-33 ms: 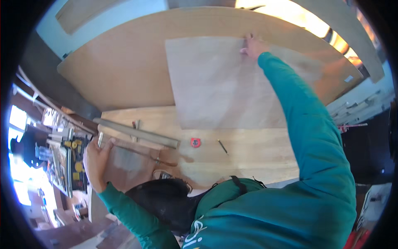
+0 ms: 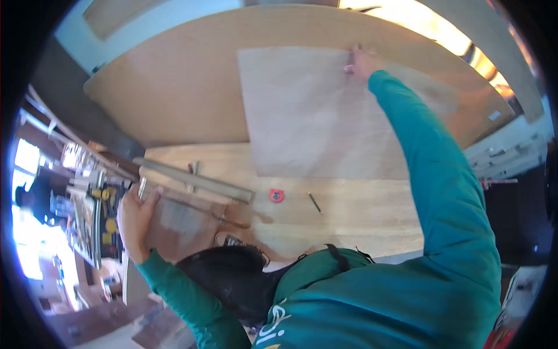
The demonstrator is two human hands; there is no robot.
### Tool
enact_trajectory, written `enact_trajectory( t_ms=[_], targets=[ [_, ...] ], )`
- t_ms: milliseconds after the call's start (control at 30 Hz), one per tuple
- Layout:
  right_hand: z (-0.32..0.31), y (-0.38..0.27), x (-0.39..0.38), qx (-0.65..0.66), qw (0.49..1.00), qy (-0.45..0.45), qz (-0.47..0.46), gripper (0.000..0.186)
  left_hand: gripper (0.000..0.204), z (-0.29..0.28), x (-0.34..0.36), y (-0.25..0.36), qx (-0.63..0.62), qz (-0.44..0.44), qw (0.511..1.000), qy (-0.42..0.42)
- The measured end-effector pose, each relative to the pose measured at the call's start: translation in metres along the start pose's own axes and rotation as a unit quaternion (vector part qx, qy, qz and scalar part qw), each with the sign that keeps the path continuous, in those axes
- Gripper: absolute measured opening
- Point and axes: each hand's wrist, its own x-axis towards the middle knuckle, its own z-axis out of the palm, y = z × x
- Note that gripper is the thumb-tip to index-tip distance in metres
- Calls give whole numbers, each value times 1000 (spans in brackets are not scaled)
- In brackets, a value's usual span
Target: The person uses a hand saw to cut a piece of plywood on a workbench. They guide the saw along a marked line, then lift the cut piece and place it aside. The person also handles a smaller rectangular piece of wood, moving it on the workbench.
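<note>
My left hand grips the corner of a brownish wooden board at the lower left, beside a metal piece at its edge. My right hand reaches up to the top edge of a large pale thin sheet, its thumb and forefinger apart against it. The sheet lies over a wide tan panel. On the light wood worktop are a red tape measure, a pencil, a long narrow batten and a small tool partly behind the batten.
A cluttered bench with yellow-and-black items stands at the far left near bright windows. Pale stacked boards are at the right. A grey strip runs past the panel's upper right. A black bag or apron hangs at my front.
The whole view has shifted slightly, with the panel and worktop a little higher and to the right in the picture. Both hands keep the same places on their pieces.
</note>
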Motion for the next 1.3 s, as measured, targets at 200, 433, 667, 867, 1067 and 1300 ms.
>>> enact_trajectory(
  t_ms=[200, 433, 667, 867, 1067, 1300],
  targets=[
    [1, 16, 17, -66, 994, -1, -81, 64, 52, 2, 9, 10, 41, -22, 999, -3],
    [-8, 9, 29, -79, 989, -26, -126, 52, 51, 9, 8, -1, -37, -8, 999, -9],
    [-11, 14, 26, -69, 990, -36, -120, 49, 53, 9, 11, -2, -5, 3, 1000, -9],
    [-6, 11, 30, -71, 989, -37, -124, 51, 54, 9, 12, -6, -9, -2, 1000, -13],
    [2, 19, 35, -71, 990, -26, -116, 50, 56, 8, 12, 2, 18, -21, 999, -16],
    [16, 30, 48, -54, 991, -38, -116, 60, 63, 8, 10, 3, -6, -5, 1000, -10]
  ],
)
